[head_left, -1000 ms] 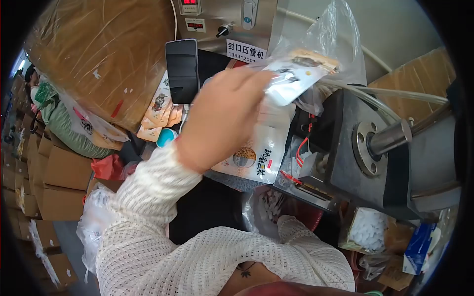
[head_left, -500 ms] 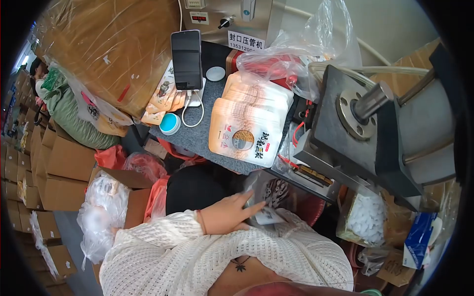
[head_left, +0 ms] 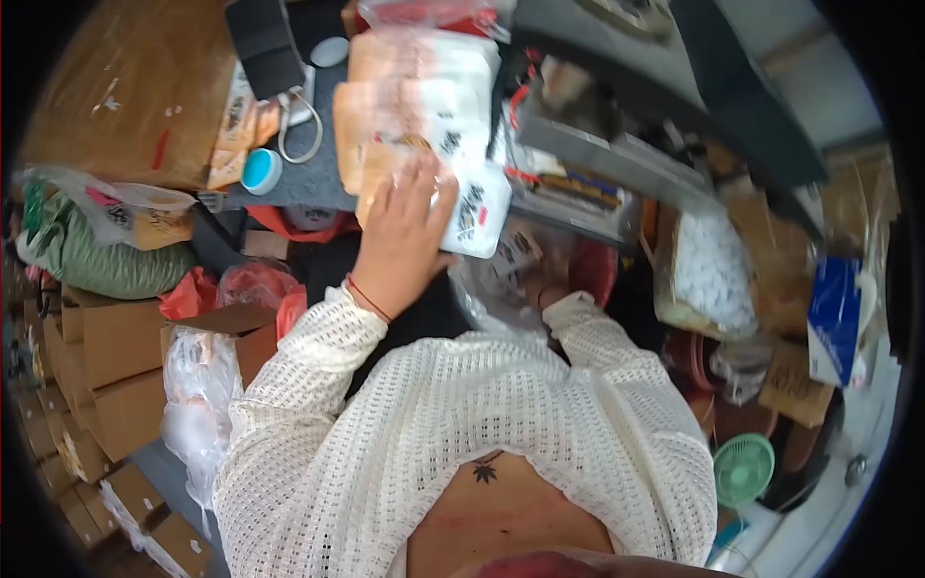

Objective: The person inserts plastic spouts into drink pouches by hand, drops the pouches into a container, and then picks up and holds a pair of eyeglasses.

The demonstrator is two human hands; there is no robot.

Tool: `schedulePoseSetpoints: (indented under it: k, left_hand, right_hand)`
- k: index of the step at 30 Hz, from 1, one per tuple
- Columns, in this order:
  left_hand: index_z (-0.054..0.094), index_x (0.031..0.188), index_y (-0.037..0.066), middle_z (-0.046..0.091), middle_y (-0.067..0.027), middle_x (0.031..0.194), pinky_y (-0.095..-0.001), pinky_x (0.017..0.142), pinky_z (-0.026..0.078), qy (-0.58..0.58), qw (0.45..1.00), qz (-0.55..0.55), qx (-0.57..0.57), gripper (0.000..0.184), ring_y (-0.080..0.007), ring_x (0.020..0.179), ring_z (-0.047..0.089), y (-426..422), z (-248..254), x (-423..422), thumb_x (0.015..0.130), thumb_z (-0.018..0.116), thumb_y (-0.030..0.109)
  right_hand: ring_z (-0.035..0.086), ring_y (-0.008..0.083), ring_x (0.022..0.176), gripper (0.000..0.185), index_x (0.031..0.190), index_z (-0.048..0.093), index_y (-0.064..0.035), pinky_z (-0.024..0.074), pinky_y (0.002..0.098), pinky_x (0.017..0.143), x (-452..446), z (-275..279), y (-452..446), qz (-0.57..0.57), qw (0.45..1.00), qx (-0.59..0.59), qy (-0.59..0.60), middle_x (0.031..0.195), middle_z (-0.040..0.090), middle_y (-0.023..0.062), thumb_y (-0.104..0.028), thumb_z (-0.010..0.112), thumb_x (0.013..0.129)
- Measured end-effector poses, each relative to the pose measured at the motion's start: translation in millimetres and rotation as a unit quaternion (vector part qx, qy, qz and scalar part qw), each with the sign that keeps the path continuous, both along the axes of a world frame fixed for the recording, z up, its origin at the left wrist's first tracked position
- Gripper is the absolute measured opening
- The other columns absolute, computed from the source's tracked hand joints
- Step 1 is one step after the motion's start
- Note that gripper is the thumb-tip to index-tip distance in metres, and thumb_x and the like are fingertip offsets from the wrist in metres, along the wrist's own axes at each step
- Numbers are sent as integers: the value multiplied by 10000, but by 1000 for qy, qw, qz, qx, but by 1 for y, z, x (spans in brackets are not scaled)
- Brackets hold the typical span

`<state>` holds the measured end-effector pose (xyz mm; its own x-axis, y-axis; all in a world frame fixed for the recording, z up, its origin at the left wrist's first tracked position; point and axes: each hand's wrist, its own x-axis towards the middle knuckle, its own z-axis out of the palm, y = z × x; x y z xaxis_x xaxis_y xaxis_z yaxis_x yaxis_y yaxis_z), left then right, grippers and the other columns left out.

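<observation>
My left hand (head_left: 405,231) lies palm down on the frontmost printed pouch (head_left: 477,210), fingers stretched and slightly apart, thumb by its lower edge. This orange and white pouch juts out from the stack of pouches (head_left: 424,111), tilted over the table's front edge. My right hand (head_left: 547,286) is mostly hidden in and behind a clear plastic bag (head_left: 487,289) below the table, with only the part near the wrist showing. What its fingers do cannot be seen. Printed packs show inside the bag.
A phone (head_left: 265,46) with a cable, a blue-topped jar (head_left: 261,171) and a round lid (head_left: 330,52) lie left of the stack. A metal press (head_left: 617,144) stands on the right. A box of white pieces (head_left: 713,270) sits below it. Cardboard boxes (head_left: 120,352) fill the left.
My left hand has moved up from the plastic bag onto the pouches, and the front pouch now sits askew. The view has shifted, so the table appears higher and further left.
</observation>
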<state>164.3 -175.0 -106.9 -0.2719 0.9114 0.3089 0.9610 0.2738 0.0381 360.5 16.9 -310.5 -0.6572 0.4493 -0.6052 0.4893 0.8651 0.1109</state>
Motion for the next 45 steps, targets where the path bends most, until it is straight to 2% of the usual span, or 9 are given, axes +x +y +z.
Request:
schedulePoseSetpoints:
  k: [3, 8, 15, 19, 24, 27, 33, 40, 45]
  left_hand:
    - [550, 1322, 27, 510, -223, 1411, -508, 1070, 376, 34, 998, -17, 53, 416, -389, 1338, 486, 0, -13, -6, 912, 510, 86]
    - [610, 1270, 45, 576, -214, 1255, -462, 977, 447, -27, 993, -23, 112, 403, -386, 1191, 562, 14, -5, -26, 873, 595, 117]
    - [594, 1337, 63, 466, -238, 1455, -553, 1088, 343, 85, 985, 63, 139, 583, -435, 1375, 411, 22, -17, 1, 851, 739, 351]
    - [610, 1311, 69, 518, -166, 1453, -569, 1091, 331, 51, 995, -16, 81, 425, -380, 1359, 465, -1, -34, 14, 899, 642, 167]
    - [689, 1161, 4, 734, -115, 1014, -316, 792, 534, -254, 941, 20, 223, 272, -300, 900, 707, -2, -5, 30, 900, 624, -40]
    - [691, 1148, -26, 730, -52, 994, -273, 800, 517, -680, 703, -42, 204, 205, -134, 883, 670, 6, 0, 50, 959, 653, 44]
    - [690, 1098, -29, 702, -17, 952, -222, 783, 494, -730, 668, -54, 136, 200, -60, 859, 601, 15, 6, 93, 986, 679, 136]
    - [675, 1107, -23, 702, -29, 999, -231, 764, 517, -719, 682, -112, 74, 202, -63, 864, 627, 20, 0, 99, 993, 672, 144]
    - [674, 1158, -31, 720, -47, 1021, -240, 826, 525, -817, 571, -82, -14, 235, -85, 920, 652, 26, 5, 110, 1000, 653, 141]
  right_hand:
    - [560, 307, 1274, 353, 1253, 681, -112, 490, 465, 990, 12, 22, 9, -28, 1000, 6, -10, 1299, 641, 167, -174, 560, 927]
    - [721, 368, 927, 234, 1084, 693, -80, 578, 481, 801, 72, 8, 32, -100, 978, 29, 179, 1025, 733, 160, -140, 527, 930]
    - [704, 367, 976, 216, 1078, 690, -100, 562, 479, 799, 101, 65, 21, -155, 977, 17, 143, 1060, 720, 189, -121, 541, 923]
    - [700, 349, 859, 167, 1055, 687, -49, 547, 426, 753, 125, 110, 12, -73, 938, -56, 335, 978, 717, 171, -123, 608, 929]
    - [650, 360, 766, 159, 1018, 671, -6, 515, 393, 699, 100, 197, -12, -82, 813, -194, 543, 859, 685, 150, -132, 676, 920]
    - [664, 264, 767, 148, 1029, 691, -6, 519, 341, 693, 81, 234, -15, 9, 756, -200, 623, 879, 695, 123, -119, 671, 935]
    - [598, 49, 659, 159, 1114, 687, 1, 473, 199, 581, 59, 278, -15, -9, 662, -250, 707, 880, 693, 8, -95, 650, 992]
    - [557, 141, 658, 198, 1095, 644, 27, 442, 282, 590, 66, 282, -21, -218, 590, -399, 668, 785, 602, 33, -9, 686, 906]
    - [620, 120, 816, 127, 1060, 675, 12, 505, 259, 724, 69, 274, -4, -15, 752, -207, 626, 927, 676, 34, -84, 625, 994]
